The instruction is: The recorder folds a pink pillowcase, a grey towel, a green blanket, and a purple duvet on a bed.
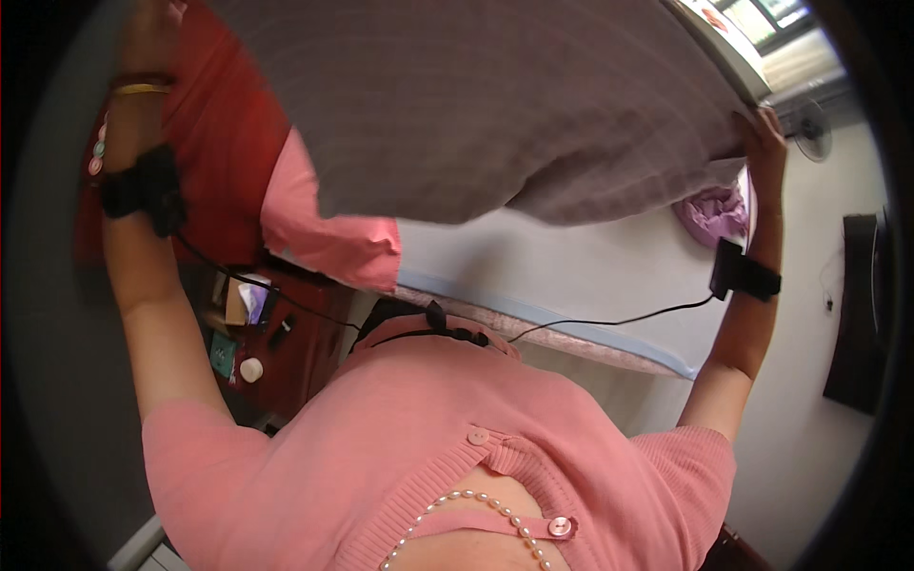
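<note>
A large grey-brown checked sheet hangs raised in front of me, its lower edge loose and folded above the bed. My right hand, lifted at the far right, is closed on the sheet's right edge. High at the upper left, my left hand is raised close to the sheet's upper left side. Its fingers are blurred and cut off by the picture's rim, so I cannot make out its grip. Black straps with cables sit on both forearms.
A pink cloth lies at the bed's left end, by a red headboard. A purple bundled cloth rests on the bed's right part. Left of me stands a reddish-brown bedside table with small items. A fan is beyond my right hand.
</note>
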Demonstrator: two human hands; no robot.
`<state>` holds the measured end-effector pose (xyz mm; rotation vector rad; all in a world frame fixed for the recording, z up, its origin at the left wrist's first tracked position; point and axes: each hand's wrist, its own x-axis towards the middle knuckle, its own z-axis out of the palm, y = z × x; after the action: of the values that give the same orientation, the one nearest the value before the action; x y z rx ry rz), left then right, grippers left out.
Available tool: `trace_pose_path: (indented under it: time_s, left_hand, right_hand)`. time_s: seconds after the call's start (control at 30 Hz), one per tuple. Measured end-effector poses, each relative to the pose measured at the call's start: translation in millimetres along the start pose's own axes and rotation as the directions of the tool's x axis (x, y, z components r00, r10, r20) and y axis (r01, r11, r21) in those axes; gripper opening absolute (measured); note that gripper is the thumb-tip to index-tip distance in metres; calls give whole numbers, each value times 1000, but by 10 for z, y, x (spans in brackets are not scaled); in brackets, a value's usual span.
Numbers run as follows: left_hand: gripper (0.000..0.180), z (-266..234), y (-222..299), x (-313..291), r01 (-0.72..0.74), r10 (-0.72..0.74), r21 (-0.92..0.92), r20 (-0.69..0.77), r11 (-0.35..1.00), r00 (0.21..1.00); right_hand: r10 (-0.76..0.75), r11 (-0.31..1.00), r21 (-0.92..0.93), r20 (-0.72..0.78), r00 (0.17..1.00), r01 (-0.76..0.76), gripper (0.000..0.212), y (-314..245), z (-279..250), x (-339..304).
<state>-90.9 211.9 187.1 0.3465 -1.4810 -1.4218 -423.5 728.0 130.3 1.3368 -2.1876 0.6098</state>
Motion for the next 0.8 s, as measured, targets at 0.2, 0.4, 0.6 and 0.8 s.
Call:
trace_pose_path:
  time_s: [0.2,0.4,0.6,0.8]
  left_hand:
    - [27,54,-356,141,-600,307,645,518,473,799]
    - [32,4,-1427,-1261,178,-310,311,454,934,835]
    - [25,-1321,-2580,-2688,640,-837,572,169,513,520]
    - [20,-1502,-2557,-3345,731,-959,632,75,258,274]
  right_hand:
    - [129,824,-564,88,988,-58,17,400,-728,-993]
    - [391,902,-272,181,903,-336,23,7,-427,-2548]
    - [476,877,-156,421,772,-455,14,-504,424,-3780]
    - [694,644,-252,591,412,-723,18,-879,633,-4729]
